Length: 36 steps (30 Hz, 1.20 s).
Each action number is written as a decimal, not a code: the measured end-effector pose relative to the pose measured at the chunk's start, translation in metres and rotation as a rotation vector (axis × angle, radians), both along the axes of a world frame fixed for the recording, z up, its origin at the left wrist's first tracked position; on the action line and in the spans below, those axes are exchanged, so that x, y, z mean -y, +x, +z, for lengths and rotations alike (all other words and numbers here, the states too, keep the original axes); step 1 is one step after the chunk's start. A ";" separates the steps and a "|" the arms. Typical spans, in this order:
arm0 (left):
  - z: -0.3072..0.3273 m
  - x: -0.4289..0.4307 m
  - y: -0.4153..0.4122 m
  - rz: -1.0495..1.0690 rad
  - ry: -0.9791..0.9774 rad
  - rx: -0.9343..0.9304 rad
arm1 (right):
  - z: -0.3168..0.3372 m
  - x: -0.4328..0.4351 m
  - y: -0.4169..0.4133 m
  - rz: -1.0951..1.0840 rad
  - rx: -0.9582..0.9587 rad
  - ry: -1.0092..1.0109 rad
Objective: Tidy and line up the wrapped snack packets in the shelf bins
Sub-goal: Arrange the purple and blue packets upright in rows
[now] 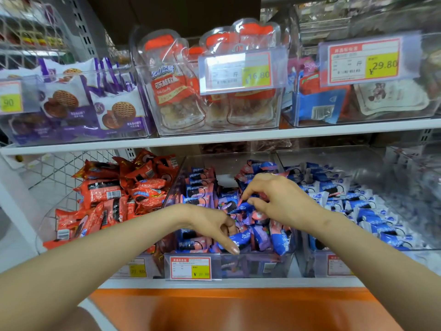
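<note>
The middle clear bin (238,266) on the lower shelf holds several pink, blue and purple wrapped snack packets (199,194); those at its left stand in a row, the rest lie jumbled. My left hand (212,223) reaches down into the bin's front, fingers curled among the packets and thumb pointing down, gripping a blue packet (242,240). My right hand (276,199) hovers over the bin's middle, thumb and fingertips pinching the edge of a pink-and-blue packet (245,207). What lies under both palms is hidden.
A bin of red packets (112,194) stands to the left, a bin of blue-and-white packets (358,206) to the right. The upper shelf (214,138) carries clear bins with price tags (236,72). An orange ledge (238,306) runs below the shelf front.
</note>
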<state>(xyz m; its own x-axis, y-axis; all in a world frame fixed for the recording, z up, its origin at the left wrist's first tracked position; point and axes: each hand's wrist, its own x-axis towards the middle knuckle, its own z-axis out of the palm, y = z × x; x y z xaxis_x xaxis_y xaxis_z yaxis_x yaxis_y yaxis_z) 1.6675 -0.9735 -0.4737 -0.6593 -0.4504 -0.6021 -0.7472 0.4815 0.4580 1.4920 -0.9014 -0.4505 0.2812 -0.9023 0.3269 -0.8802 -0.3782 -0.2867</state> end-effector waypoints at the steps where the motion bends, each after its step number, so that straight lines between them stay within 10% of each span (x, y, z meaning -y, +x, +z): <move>1: 0.002 0.002 0.002 0.025 0.023 -0.007 | 0.000 0.000 0.001 0.000 -0.003 -0.001; 15: 0.021 0.001 0.046 0.240 -0.060 -0.620 | -0.001 0.007 0.023 0.049 0.011 -0.029; 22: 0.019 -0.001 0.050 0.542 0.495 -0.760 | -0.007 0.006 0.024 0.195 0.027 -0.305; 25: 0.018 -0.001 0.048 0.583 0.248 -0.814 | -0.008 0.006 0.022 0.202 -0.043 -0.307; 30: 0.025 0.002 0.053 0.554 -0.275 -0.833 | 0.003 0.002 0.022 0.034 0.404 -0.109; 36: 0.027 -0.007 0.050 0.461 -0.429 -0.818 | -0.006 0.008 0.035 -0.052 0.325 0.059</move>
<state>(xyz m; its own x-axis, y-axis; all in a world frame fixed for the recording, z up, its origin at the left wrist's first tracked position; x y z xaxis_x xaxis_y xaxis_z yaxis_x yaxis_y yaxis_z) 1.7175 -0.9663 -0.4471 -0.5040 -0.8341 0.2240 -0.4376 0.4702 0.7664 1.5274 -0.9093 -0.4562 0.1238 -0.9325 0.3392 -0.7565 -0.3099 -0.5759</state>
